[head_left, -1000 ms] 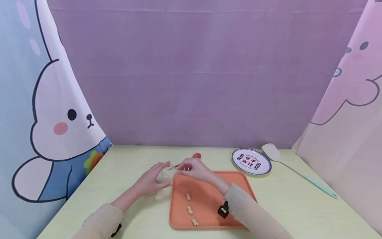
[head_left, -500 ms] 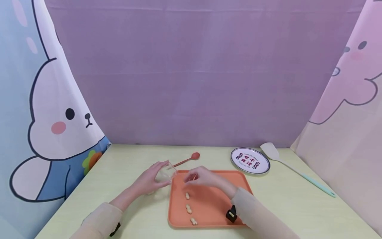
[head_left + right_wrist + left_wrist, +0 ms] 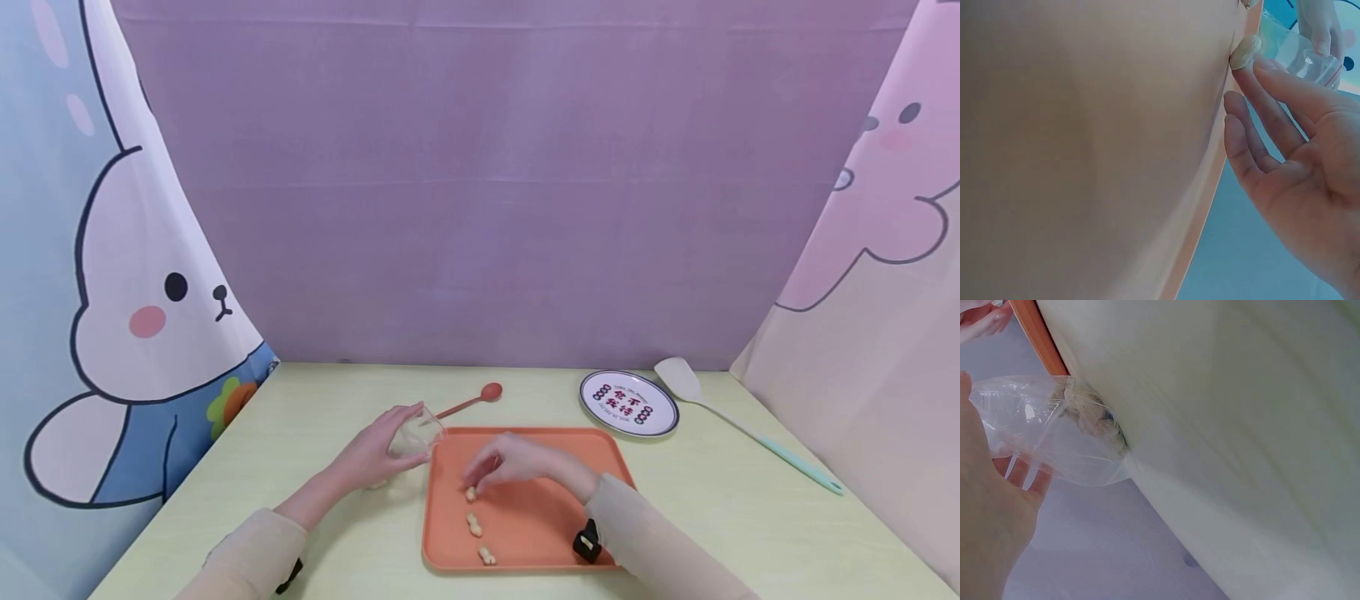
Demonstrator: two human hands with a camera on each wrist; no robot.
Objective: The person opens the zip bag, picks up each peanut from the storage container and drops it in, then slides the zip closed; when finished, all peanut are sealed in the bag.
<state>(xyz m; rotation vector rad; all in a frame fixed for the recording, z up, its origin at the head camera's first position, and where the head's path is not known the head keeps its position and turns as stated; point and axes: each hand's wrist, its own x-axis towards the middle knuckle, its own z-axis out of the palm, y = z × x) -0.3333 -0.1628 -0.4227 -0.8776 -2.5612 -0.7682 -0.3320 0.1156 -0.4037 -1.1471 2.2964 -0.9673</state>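
Observation:
My left hand (image 3: 378, 450) holds a clear plastic zip bag (image 3: 415, 438) by its upper part, left of an orange tray (image 3: 525, 537). In the left wrist view, several peanuts (image 3: 1088, 415) show through the bottom of the bag, close to the table. Over the tray, my right hand (image 3: 512, 461) pinches the farthest peanut (image 3: 471, 495) of a row of three, thumb and index finger at its end. That peanut (image 3: 1246, 52) shows at the fingertips in the right wrist view. The middle peanut (image 3: 474, 525) and the nearest peanut (image 3: 487, 556) lie on the tray.
Behind the tray lies a red spoon (image 3: 491, 392), its handle partly behind the bag. A white plate (image 3: 630, 405) with red lettering sits at the back right. Beside it is a spatula (image 3: 795, 463) with a mint handle. A purple curtain (image 3: 480, 208) closes off the back.
My right hand has moved from the bag's opening down and toward me, to the farthest peanut on the tray. The left hand and the bag have stayed in place.

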